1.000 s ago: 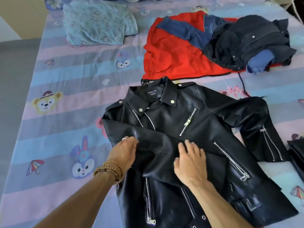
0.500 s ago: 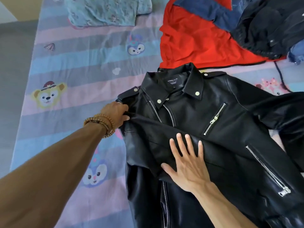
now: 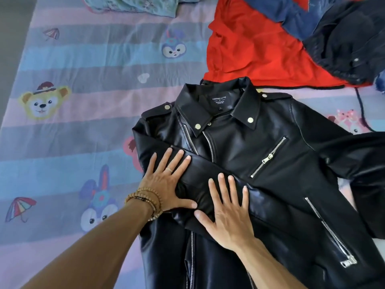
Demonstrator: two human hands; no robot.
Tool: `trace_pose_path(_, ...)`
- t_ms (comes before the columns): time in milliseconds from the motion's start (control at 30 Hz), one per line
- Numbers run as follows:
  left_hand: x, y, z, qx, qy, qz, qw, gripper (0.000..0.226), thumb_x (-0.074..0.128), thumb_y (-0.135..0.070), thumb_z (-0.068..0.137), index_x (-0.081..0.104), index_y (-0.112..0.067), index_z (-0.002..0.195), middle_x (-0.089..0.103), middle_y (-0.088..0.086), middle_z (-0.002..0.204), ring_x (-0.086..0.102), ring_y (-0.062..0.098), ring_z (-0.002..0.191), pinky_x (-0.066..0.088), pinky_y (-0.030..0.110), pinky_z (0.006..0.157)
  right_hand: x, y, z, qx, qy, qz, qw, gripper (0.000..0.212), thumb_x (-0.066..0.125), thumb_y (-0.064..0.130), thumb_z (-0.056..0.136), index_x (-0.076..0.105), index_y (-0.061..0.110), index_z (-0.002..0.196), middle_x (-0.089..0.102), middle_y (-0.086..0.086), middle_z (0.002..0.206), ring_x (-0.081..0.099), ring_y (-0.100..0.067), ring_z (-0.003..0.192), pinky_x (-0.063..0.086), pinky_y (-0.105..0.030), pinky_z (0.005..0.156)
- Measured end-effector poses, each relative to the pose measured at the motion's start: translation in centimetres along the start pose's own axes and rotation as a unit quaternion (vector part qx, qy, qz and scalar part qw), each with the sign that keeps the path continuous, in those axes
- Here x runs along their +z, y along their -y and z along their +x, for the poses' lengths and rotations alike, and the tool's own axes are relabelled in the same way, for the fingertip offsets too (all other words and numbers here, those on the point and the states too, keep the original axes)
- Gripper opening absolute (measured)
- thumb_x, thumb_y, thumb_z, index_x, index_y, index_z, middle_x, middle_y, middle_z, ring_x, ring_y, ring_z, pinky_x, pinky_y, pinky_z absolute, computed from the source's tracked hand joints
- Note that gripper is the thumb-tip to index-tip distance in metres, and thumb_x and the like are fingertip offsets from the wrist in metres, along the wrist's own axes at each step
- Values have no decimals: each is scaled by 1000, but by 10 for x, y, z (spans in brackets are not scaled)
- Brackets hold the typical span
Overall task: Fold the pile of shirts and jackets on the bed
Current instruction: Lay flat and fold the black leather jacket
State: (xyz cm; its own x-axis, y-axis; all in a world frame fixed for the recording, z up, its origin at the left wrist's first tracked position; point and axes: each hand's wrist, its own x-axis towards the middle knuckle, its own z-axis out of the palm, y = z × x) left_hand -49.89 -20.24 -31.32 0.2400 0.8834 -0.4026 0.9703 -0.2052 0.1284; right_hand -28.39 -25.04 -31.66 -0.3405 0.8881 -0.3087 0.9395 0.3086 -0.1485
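A black leather jacket (image 3: 245, 147) with silver zips lies front up on the bed, collar away from me. Its left sleeve is folded diagonally across the chest. My left hand (image 3: 166, 182) presses flat on that sleeve near the shoulder, fingers spread, beads on the wrist. My right hand (image 3: 227, 213) presses flat on the same sleeve lower down, fingers straight. The other sleeve (image 3: 358, 161) stretches out to the right. Beyond the collar lies a pile with a red shirt (image 3: 254, 51), a blue garment (image 3: 291, 15) and a dark jacket (image 3: 350, 42).
The bed sheet (image 3: 83, 126) is striped in pink, blue and grey with cartoon animals. A teal patterned pillow (image 3: 133, 5) lies at the far edge. Grey floor (image 3: 10, 38) shows along the left side of the bed.
My left hand left the jacket's shoulder edge and came down flat on the folded sleeve. My right hand stayed pressing on the sleeve. The view moved closer to the jacket.
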Motion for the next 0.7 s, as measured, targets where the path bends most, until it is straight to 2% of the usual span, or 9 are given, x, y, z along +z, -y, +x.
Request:
trace_pose_path(100,-13,-13,-3,-54,18,29,998,128,34,-99,52,-23,-35,148,-22,-11,158,-24,21,144,-18,57,111,-14,-11,4,-32,55,11,998,92,21,74,84,-13,25,153,-28,1,158,-27,-21,146,-18,-52,115)
trace_pose_path(133,-22,-23,-6,-82,27,48,995,127,39,-96,55,-22,-36,148,-20,-11,159,-22,23,146,-18,59,110,-22,-21,3,-56,71,7,996,90,16,73,83,-15,26,153,-32,2,156,-30,-19,145,-19,-51,116)
trace_pose_path(167,-31,-33,-9,-114,43,65,990,125,45,-92,59,-20,-35,149,-17,-10,160,-19,25,147,-17,62,108,-28,-31,1,-92,71,-3,993,87,14,69,84,-9,25,155,-26,2,158,-24,-19,147,-13,-51,119)
trace_pose_path(267,-53,-82,-25,-217,69,93,969,105,58,-64,80,-5,-25,154,-4,1,162,-9,34,148,-7,72,107,-42,-94,-34,-153,58,-55,985,71,29,57,89,32,22,152,24,-2,161,22,-18,148,15,-51,117)
trace_pose_path(333,-56,-127,-31,-236,45,72,968,88,57,-40,87,4,-19,154,4,5,161,-4,33,148,1,73,108,-50,-148,-64,-155,37,-58,986,68,36,53,88,37,21,147,39,-1,154,40,-19,140,20,-45,111)
trace_pose_path(400,-54,-182,-26,-189,19,15,982,77,50,-32,90,8,-22,154,6,0,161,-3,27,148,5,69,111,-64,-195,-89,-139,-1,-30,990,65,40,48,88,35,17,146,53,-1,143,52,-21,131,25,-41,108)
trace_pose_path(500,-57,-278,20,-113,-9,-124,986,72,48,-37,93,7,-35,153,3,-7,161,-5,24,149,10,67,112,-101,-261,-95,-81,-118,1,990,55,46,38,89,48,12,138,60,-6,125,54,-27,123,38,-41,101)
trace_pose_path(600,-63,-354,74,-129,74,-242,959,102,66,-58,77,-4,-47,149,-13,-9,160,-19,32,146,5,73,106,-131,-322,-77,49,-231,42,971,49,57,26,88,50,7,133,57,-11,126,52,-30,119,47,-44,94)
trace_pose_path(700,-48,-380,99,-182,152,-190,953,134,79,-62,60,-22,-45,146,-35,-1,154,-32,44,137,3,79,100,-147,-361,-55,179,-281,145,932,53,61,32,91,46,3,133,54,-16,130,50,-35,120,45,-47,97)
